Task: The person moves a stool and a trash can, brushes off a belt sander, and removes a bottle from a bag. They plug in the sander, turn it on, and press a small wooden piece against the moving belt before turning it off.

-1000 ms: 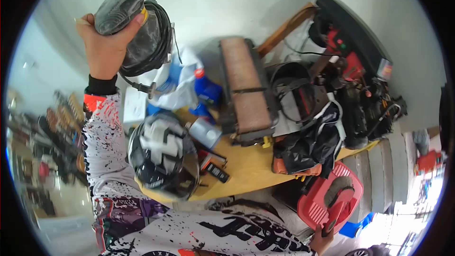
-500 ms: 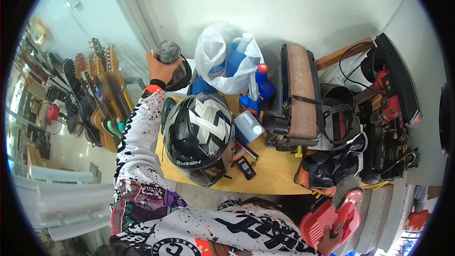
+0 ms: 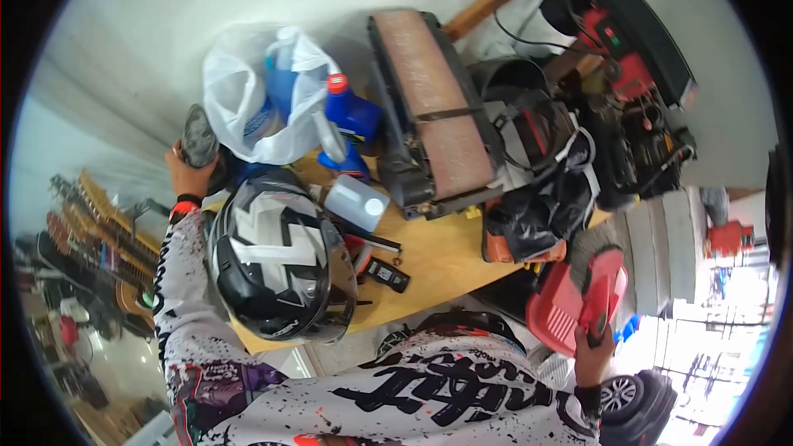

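My left hand (image 3: 192, 172), raised at the table's far left end, is closed on a grey mottled, rounded thing (image 3: 199, 137) whose kind I cannot make out. Just below that hand stands a black and white motorcycle helmet (image 3: 277, 239). My right hand (image 3: 594, 357) is low on the right, beyond the table's front edge, with its fingers wrapped round the handles of a red dustpan (image 3: 545, 324) and a hand brush (image 3: 596, 268) with grey bristles. The brush lies against the pan, bristles upward.
On the wooden table (image 3: 446, 252) stand a white plastic bag (image 3: 227, 74) of bottles, a blue bottle (image 3: 351, 116), a pale jug (image 3: 355, 202), a black handheld device (image 3: 387, 275) and a belt sander (image 3: 425, 83). Red and black machinery (image 3: 619, 74) crowds the right. Guitars (image 3: 107, 223) stand left.
My view has swung to the right, so the table's things sit further left. My right hand has lifted the dustpan and brush a little. Both hands keep their holds.
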`<state>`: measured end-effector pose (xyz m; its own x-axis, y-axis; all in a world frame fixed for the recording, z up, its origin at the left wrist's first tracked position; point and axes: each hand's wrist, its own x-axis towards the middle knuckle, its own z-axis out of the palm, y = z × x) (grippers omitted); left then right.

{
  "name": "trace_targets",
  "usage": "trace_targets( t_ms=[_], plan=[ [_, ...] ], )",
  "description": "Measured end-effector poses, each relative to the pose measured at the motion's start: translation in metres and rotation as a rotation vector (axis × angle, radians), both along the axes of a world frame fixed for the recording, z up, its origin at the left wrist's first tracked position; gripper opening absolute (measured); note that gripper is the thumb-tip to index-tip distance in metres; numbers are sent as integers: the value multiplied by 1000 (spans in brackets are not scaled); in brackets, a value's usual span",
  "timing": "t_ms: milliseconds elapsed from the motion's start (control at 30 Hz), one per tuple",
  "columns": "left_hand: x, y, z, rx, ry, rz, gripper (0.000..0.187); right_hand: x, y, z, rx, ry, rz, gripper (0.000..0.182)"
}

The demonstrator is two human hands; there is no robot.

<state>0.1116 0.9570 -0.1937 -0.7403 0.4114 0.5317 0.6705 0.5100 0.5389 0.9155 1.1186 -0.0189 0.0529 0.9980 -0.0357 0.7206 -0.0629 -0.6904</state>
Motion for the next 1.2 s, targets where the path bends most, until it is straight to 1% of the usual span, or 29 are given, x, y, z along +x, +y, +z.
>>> trace_targets(
  t_ms=[133, 200, 267, 300, 333, 400, 433, 467, 533, 567, 600, 633, 667, 700, 767, 800, 867, 900, 933, 967, 1000, 1067, 1133, 1167, 1200],
  plan=[
    [6, 5, -5, -73, 53, -90, 95, 4, 7, -9, -42, -23, -41, 28],
    [9, 3, 1, -110, -53, -70, 98, 1, 9, -11, -73, -11, -48, 28],
    [12, -4, 12, -128, -58, -115, 95, -5, 13, -11, -89, 63, -3, 30],
    [13, -9, 17, -145, -62, -158, 93, -11, 14, -8, -65, -34, 16, 30],
    [13, -15, 24, -141, -58, -160, 93, -19, 17, -6, -60, -30, 15, 30],
    [17, -34, 43, -219, -77, -129, 102, -36, 27, -3, 3, 188, 147, 32],
    [19, -42, 55, -174, -66, -155, 91, -45, 36, 2, 88, 135, 269, 30],
    [25, -50, 70, -173, -57, -150, 91, -55, 46, 8, 91, 144, 273, 30],
    [42, -64, 102, -20, 10, -142, 70, -81, 70, 24, -57, 211, 432, 25],
    [56, -70, 117, -14, 18, -134, 70, -105, 78, 35, 27, 133, 539, 26],
    [75, -75, 133, 73, 5, -160, 62, -133, 84, 47, 112, 53, 645, 26],
    [96, -79, 147, 163, -3, -182, 55, -158, 91, 57, 51, -2, 710, 31],
    [118, -81, 161, 173, 12, -168, 55, -177, 101, 66, -8, -58, 776, 36],
    [145, -83, 174, 192, -15, -183, 53, -187, 118, 65, 1, -49, 790, 36],
    [199, -88, 194, 234, -108, -196, 52, -204, 149, 55, 82, -172, 984, 44],
    [228, -89, 198, 267, -172, -190, 52, -204, 165, 64, 126, -281, 917, 48],
    [283, -90, 199, 302, -181, -222, 58, -197, 187, 92, 284, -354, 836, 49],
    [304, -88, 191, 280, -154, -266, 61, -202, 202, 97, 304, -354, 857, 49],
    [325, -82, 181, 253, -132, -307, 64, -209, 219, 102, 328, -256, 881, 49],
    [348, -61, 181, 207, -129, -279, 64, -218, 233, 105, 336, -158, 903, 49],
    [373, -33, 183, 155, -124, -253, 65, -237, 247, 110, 345, -136, 1024, 48],
    [411, 34, 179, 105, -145, -194, 63, -281, 290, 88, 329, -162, 1186, 48],
    [430, 98, 171, 188, -327, -208, 67, -314, 301, 80, -189, -194, 1147, 53],
    [433, 128, 160, 215, -314, -169, 70, -324, 303, 83, -115, -253, 1278, 56],
    [433, 152, 147, 238, -306, -129, 73, -333, 313, 79, -114, -256, 1305, 56]
  ],
)
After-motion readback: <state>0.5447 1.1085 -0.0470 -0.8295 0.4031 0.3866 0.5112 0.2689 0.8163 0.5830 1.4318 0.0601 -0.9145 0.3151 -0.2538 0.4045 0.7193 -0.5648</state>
